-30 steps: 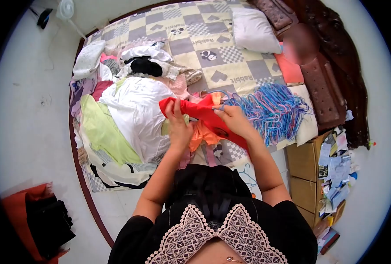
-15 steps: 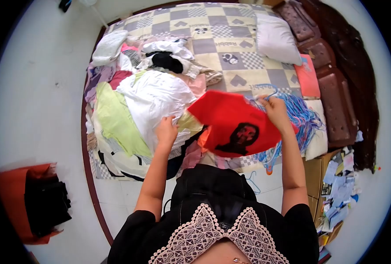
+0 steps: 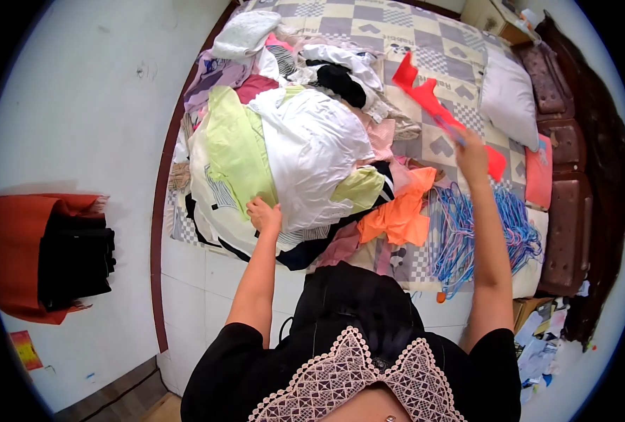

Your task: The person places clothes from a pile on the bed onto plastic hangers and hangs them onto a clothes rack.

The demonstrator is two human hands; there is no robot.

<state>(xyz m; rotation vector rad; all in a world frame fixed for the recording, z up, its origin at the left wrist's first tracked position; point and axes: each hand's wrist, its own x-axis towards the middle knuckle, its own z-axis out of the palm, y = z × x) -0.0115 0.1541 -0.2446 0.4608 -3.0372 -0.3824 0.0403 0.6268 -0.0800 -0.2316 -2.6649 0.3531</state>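
Observation:
My right hand point(image 3: 473, 156) is closed around a hanger, of which a short purplish-blue piece shows by the fingers. A red T-shirt point(image 3: 425, 95) hangs from it, turned nearly edge-on over the bed. My left hand point(image 3: 265, 215) rests at the near side of the clothes pile, fingers apart, touching a light green garment point(image 3: 239, 148). Beside it a white garment point(image 3: 312, 151) is spread over the top of the pile. Bright orange clothing point(image 3: 404, 211) lies at the pile's right edge. A heap of blue and purple hangers point(image 3: 474, 235) sits below my right forearm.
The bed has a checked, patterned sheet point(image 3: 425, 28). A white pillow point(image 3: 509, 98) and a coral-coloured flat item point(image 3: 539, 172) lie by the padded headboard point(image 3: 562, 218). More clothes, including a black one point(image 3: 342, 86), lie farther back. A rust-red cloth point(image 3: 17, 246) with folded black fabric point(image 3: 77, 260) is on the left.
The red T-shirt has swung up and away over the bed, from face-on to nearly edge-on. The view has shifted left. My left hand has moved from the white garment to the green one.

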